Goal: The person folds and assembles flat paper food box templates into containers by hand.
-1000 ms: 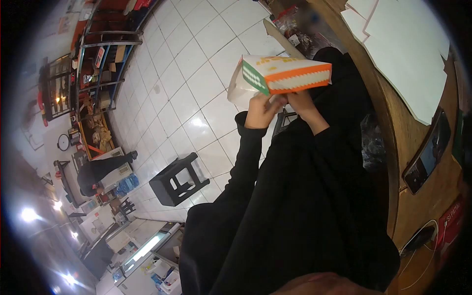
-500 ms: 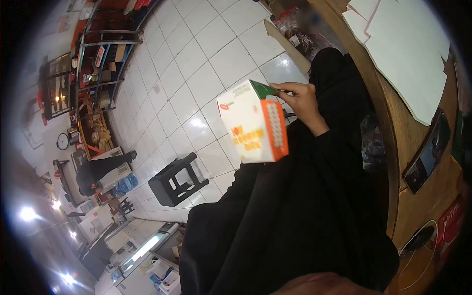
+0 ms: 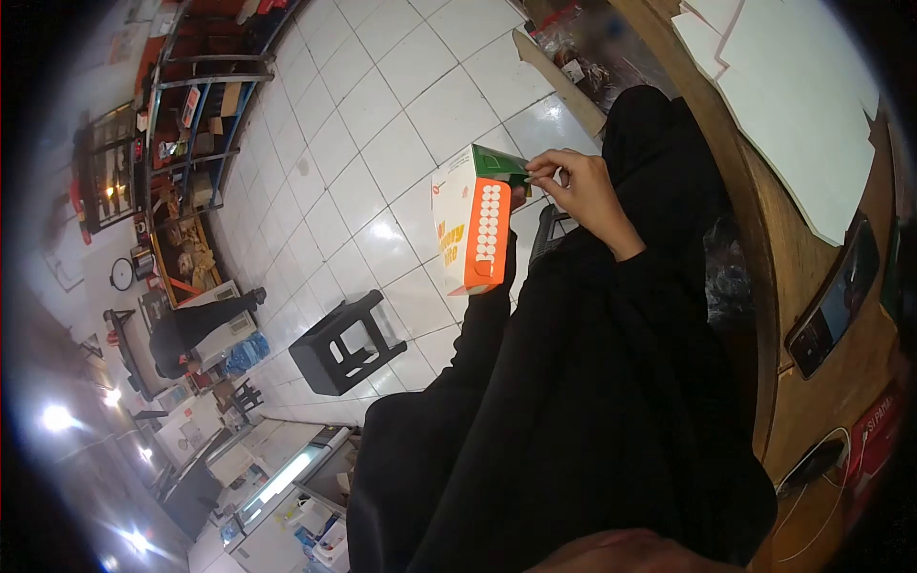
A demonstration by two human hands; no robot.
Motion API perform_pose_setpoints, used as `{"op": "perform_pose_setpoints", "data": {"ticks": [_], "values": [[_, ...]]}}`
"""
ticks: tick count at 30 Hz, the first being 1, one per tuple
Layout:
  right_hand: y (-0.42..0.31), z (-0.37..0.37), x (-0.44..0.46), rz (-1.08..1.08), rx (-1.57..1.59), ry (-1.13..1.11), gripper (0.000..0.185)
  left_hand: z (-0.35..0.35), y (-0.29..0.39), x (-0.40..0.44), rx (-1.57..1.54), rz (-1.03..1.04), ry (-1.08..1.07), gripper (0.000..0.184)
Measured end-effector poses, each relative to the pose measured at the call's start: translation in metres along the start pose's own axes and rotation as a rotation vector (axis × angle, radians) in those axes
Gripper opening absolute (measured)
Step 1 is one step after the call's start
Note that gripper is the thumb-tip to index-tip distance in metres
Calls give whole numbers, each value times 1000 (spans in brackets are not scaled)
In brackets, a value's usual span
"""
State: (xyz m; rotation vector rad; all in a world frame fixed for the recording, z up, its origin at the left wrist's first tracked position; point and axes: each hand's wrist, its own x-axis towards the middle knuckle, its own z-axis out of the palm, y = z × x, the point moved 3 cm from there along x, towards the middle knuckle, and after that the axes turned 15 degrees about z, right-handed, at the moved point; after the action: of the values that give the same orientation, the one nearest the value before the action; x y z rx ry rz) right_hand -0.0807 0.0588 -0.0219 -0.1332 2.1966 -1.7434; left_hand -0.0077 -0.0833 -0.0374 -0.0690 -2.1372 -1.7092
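The printed carton lay just left of the right hand, its long orange side running toward the body. The right fingertips pinched its green end panel; the left hand, mostly hidden behind the carton, was nearer its body, its exact grip impossible to tell. The carton was thin, smooth card, sharp-creased, with white rounded dots, above glossy square floor tiles beyond both hands.

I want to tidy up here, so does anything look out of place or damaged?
The white sheets on the table overlap askew, with uneven edges. A dull smudge marks the floor. The box's raised green flap seems normal, with the right hand at it.
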Motion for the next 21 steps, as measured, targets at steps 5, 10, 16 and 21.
{"op": "perform_pose_setpoints", "data": {"ticks": [5, 10, 16, 21], "values": [[8, 2, 3, 14, 135, -26, 11, 4, -13, 9, -50, -22, -24, 36], [9, 9, 3, -36, 149, -133, 8, 4, -14, 15, -92, -124, -19, 38], [2, 13, -4, -282, -4, -110, 23, 5, -12, 16, -237, -341, 225, 30], [1, 27, -11, -267, 13, -117, 31, 1, -18, 19, -440, -393, 215, 25]]}}
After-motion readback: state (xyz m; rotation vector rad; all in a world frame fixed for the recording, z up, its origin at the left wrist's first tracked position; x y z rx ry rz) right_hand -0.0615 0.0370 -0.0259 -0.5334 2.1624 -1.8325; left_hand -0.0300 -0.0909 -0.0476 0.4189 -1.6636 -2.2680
